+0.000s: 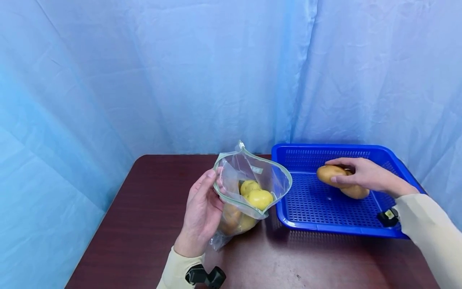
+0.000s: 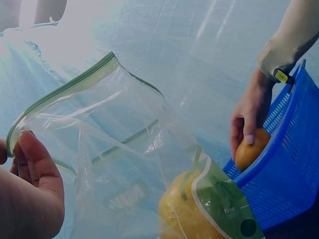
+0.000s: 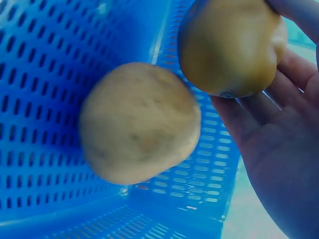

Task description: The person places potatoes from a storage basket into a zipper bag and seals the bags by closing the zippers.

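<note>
Even, soft, blue-tinted light fills all views; faint shadows lie under the basket (image 1: 314,230) at the table's (image 1: 144,208) near edge (wrist views hazy, close objects blurred).

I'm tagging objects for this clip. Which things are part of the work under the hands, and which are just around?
In the work:
left hand gripping zip bag of potatoes
right hand gripping a potato
second potato
blue basket

Just around:
table
blue curtain
</note>
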### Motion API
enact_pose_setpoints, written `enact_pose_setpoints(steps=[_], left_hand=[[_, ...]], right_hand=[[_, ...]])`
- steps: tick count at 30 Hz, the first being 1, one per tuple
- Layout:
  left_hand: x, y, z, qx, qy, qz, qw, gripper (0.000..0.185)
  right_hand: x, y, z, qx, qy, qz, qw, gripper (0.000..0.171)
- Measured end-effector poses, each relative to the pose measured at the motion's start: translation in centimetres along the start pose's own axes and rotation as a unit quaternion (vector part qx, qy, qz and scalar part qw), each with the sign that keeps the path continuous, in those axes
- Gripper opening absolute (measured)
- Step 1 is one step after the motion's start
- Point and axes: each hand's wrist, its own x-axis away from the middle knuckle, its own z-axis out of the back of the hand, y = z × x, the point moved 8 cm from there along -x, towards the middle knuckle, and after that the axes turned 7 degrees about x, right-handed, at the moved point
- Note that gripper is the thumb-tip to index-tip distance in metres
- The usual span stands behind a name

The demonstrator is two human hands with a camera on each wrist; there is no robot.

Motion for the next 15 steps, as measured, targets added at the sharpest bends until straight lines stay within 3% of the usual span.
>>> enact_pose_setpoints(steps=[15], left_hand=[[-0.1,-0.3,-0.1,-0.004,0.004,0.003,1.0000,0.018]], right_hand=[[1.8,-2.1,4.1,-0.041,0.071,-0.023,0.996,0.045]])
